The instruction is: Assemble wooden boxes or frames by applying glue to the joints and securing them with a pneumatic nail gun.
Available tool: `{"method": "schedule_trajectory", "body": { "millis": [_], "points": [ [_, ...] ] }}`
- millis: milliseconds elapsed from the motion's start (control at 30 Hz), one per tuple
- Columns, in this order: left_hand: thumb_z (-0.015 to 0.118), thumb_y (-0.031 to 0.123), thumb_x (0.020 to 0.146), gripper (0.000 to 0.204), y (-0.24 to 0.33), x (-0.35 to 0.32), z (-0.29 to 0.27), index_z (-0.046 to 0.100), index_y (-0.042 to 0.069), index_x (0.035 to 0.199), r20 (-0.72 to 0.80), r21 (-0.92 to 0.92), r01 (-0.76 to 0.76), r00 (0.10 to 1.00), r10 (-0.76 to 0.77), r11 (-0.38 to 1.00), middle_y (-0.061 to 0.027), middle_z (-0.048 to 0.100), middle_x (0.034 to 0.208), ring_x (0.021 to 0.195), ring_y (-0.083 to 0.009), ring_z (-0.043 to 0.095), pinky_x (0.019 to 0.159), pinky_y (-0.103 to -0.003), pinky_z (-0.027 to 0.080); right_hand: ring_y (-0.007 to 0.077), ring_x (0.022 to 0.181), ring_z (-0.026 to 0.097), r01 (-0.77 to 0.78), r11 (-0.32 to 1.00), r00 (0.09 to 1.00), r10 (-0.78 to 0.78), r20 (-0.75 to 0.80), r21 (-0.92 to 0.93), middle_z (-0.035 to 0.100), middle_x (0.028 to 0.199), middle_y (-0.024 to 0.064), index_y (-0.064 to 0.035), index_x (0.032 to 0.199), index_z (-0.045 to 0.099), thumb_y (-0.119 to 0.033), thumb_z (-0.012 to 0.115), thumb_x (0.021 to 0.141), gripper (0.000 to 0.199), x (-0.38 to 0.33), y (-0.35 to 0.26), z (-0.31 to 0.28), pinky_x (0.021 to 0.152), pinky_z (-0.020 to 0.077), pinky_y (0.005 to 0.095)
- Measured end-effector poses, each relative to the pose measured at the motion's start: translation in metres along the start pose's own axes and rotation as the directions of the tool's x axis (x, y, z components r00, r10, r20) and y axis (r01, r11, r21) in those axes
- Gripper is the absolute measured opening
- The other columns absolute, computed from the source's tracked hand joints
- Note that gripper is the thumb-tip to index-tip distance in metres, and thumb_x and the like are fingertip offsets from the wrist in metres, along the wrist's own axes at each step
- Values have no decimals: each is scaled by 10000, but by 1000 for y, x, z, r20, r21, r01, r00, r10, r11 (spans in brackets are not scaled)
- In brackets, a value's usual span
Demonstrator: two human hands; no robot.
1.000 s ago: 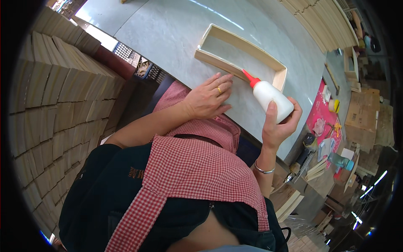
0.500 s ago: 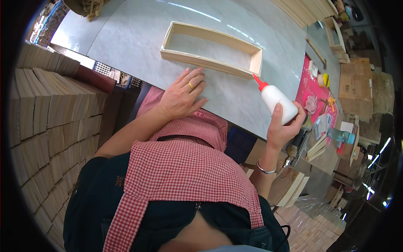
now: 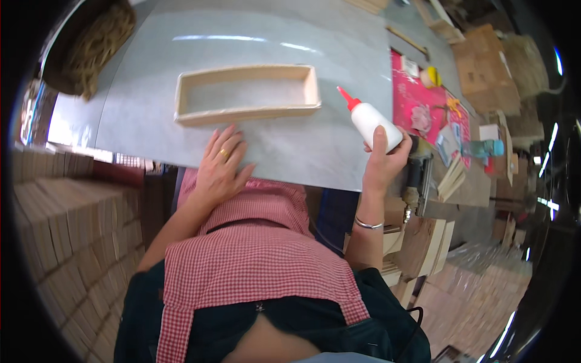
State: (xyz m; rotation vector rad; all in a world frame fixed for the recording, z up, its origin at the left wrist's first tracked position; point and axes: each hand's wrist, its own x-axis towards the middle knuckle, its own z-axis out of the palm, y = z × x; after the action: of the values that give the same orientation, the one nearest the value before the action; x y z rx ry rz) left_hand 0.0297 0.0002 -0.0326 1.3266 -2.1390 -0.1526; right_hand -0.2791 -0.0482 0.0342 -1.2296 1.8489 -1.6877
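Note:
A narrow rectangular wooden frame (image 3: 248,115) lies on the grey tabletop (image 3: 290,160), with a whitish line along its upper edges. My left hand (image 3: 221,169) rests flat at the table's near edge, just in front of the frame's left part, fingers stretched out and holding nothing. In my right hand (image 3: 387,151) is a white glue bottle (image 3: 370,123) with a red pointed nozzle. It is tilted, its tip up and to the left, apart from the frame's right end.
Stacked wooden boards (image 3: 78,212) stand at the left. A dark bin (image 3: 66,60) holds tan strips at the far left. To the right lie a pink sheet (image 3: 414,100), a roll of yellow tape (image 3: 431,77), a plastic bottle (image 3: 484,148) and a cardboard box (image 3: 484,66).
The view has turned, so the table and frame appear rotated and further left. The glue bottle's tip, earlier at the frame's right corner, is now away from it. My left hand stays flat.

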Motion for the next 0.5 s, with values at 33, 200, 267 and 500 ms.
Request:
{"method": "schedule_trajectory", "body": {
  "millis": [33,200,267,500],
  "points": [
    [711,208,857,382,-1,-1,-1,637,-2,1167,3,-10,1,1000,-1,1000,-149,587,1305,1370,-357,472,1170,-508,345,268,921,578,-51,996,997,54,-47,68,563,1091,180,17,1175,485,-255,736,859,487,9,4,0,813,508,374],
    [728,101,819,333,1,-15,-17,658,9,1132,41,-144,68,997,-63,987,-157,594,1328,1346,-393,483,1114,-504,413,275,939,522,43,987,961,-84,-265,-156,520,1012,146,-25,994,445,-271,753,797,440,118,58,-19,859,467,401],
    [725,86,814,333,6,-22,-25,660,10,1132,44,-149,79,996,-73,986,-156,596,1331,1341,-391,490,1103,-501,424,303,878,541,32,922,963,-132,-235,-386,526,997,160,-19,966,460,-255,749,771,420,170,77,-25,835,480,397],
    [722,-10,756,434,13,-14,-28,643,19,1182,-16,-103,87,996,-89,991,-158,601,1339,1316,-382,519,1088,-501,452,367,959,680,-88,588,987,158,7,-804,687,1042,208,4,1139,579,-425,721,807,561,246,131,-54,823,528,439]
  ]
}}
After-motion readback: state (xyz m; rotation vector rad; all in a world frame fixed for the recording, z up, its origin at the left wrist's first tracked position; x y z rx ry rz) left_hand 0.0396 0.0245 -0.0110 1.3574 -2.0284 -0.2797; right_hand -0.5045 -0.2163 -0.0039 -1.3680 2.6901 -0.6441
